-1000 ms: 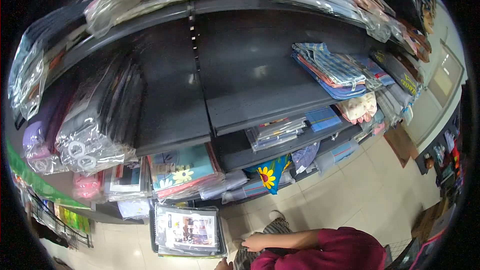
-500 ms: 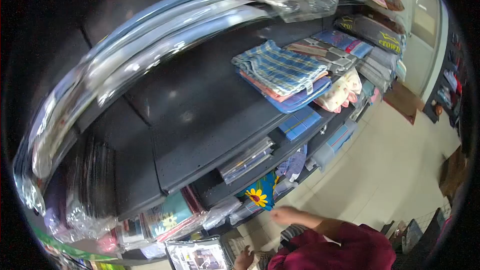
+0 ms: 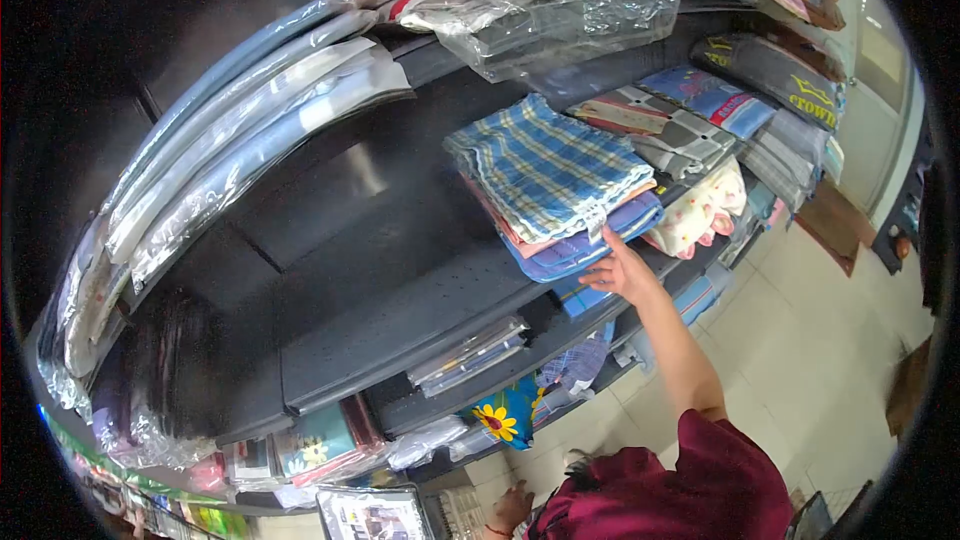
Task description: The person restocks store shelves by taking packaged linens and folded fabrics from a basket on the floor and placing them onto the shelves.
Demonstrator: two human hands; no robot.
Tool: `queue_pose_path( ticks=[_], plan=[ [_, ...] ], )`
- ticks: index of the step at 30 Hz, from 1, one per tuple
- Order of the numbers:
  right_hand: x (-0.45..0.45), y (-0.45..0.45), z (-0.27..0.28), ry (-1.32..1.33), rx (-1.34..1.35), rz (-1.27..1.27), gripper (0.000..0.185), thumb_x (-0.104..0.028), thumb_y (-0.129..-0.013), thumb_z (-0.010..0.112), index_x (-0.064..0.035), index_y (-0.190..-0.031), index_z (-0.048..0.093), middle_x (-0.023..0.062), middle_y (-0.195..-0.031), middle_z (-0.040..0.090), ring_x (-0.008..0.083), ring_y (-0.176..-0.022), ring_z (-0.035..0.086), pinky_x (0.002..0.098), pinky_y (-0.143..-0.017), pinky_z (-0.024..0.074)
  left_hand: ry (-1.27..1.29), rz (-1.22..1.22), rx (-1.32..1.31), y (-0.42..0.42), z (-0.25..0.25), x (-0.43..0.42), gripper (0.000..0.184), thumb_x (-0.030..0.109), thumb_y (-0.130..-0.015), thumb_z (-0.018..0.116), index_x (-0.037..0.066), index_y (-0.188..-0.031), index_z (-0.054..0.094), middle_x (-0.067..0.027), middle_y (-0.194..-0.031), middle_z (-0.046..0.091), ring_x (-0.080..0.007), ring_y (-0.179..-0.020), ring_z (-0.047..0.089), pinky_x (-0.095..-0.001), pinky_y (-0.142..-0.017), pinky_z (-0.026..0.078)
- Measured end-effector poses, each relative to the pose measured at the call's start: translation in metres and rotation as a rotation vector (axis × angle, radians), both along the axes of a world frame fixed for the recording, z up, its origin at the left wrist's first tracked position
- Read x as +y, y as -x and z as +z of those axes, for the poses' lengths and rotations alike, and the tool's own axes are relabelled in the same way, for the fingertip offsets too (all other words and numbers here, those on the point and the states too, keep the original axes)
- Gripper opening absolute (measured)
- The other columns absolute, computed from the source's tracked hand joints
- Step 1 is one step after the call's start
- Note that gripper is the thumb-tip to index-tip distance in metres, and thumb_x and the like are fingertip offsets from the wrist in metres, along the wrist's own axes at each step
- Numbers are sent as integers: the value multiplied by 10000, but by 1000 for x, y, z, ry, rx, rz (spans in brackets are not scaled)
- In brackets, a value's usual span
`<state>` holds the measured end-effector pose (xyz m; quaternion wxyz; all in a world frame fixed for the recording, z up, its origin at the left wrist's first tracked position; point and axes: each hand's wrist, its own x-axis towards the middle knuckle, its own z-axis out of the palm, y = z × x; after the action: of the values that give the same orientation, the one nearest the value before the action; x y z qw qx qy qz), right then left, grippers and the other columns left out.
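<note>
On the shelf (image 3: 380,310), right of centre, folded plaid cloth (image 3: 550,168) is topping a stack (image 3: 640,214); the right hand (image 3: 622,270), just raised, is touching its near edge, grip wide, contact beginning; left hand's (image 3: 512,506) grip unclear

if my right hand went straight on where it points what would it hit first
Your right hand would most likely first meet the front edge of the blue-and-white plaid-topped stack of folded cloths; it looks right at that edge, though depth leaves contact unclear.
</note>
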<state>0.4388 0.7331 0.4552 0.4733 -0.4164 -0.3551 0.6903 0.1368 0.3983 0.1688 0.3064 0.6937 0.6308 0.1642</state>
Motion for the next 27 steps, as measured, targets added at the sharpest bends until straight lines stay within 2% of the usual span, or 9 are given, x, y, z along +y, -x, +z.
queue_pose_path(
  ticks=[1,5,8,9,12,13,22,24,27],
  plan=[
    [-1,0,6,-3,-75,2,667,-634,-757,472,-11,-987,536,158,-896,622,235,-784,629,293,-668,489,142,28,-55,-6,11,2,475,364,-824,487,63,-1186,426,-247,-970,576,-406,-884,563,-484,-743,467],
    [5,-18,10,-16,-319,111,641,-586,-766,483,44,-805,587,140,-686,639,207,-613,637,227,-562,472,-82,-848,461,9,-89,-11,333,99,-800,484,137,-1124,548,-34,-1019,593,-223,-1000,531,-356,-1013,309],
    [11,-17,1,-119,-187,70,580,-532,-779,497,40,-779,592,141,-675,637,203,-616,637,236,-550,471,-57,-647,106,-10,-62,-6,328,275,-804,503,64,-1052,537,-216,-949,588,-367,-901,572,-440,-773,477],
    [12,-15,-1,-118,-174,29,515,-474,-805,493,29,-757,593,130,-646,627,195,-591,627,247,-538,468,-9,-464,88,-20,-46,-5,240,231,-799,496,76,-964,577,-199,-956,587,-337,-910,578,-412,-772,485],
    [11,-12,-10,-158,-169,6,478,-439,-826,476,15,-732,597,112,-604,608,186,-558,610,253,-534,465,16,-752,222,-38,39,42,221,214,-803,502,80,-963,577,-196,-987,577,-331,-902,580,-393,-767,490],
    [11,-10,-14,-171,-128,-26,436,-388,-846,459,-4,-679,582,102,-571,587,171,-517,584,254,-507,449,168,-245,64,-54,77,43,228,204,-828,492,69,-990,577,-198,-1027,571,-335,-920,570,-375,-789,475],
    [-91,-13,-39,-253,-75,154,302,-261,-867,402,-22,-774,563,112,-643,604,105,-452,460,244,-493,387,204,117,-1056,-71,188,118,477,289,-916,398,11,-1290,294,-171,-1159,509,-283,-1012,545,-365,-856,414],
    [-117,-22,-62,-301,-40,347,310,-263,-884,388,-15,-830,566,101,-698,614,120,-506,507,238,-485,404,358,275,-1337,-61,191,133,602,432,-881,409,42,-1312,253,-209,-1141,508,-323,-991,547,-418,-907,389],
    [-165,-39,-54,-92,-314,604,490,-481,-881,368,-51,-908,601,83,-849,618,170,-799,584,270,-715,453,74,145,-1174,-72,250,142,828,608,-781,440,51,-1343,197,-203,-1247,410,-319,-1111,453,-415,-952,352]
  ],
)
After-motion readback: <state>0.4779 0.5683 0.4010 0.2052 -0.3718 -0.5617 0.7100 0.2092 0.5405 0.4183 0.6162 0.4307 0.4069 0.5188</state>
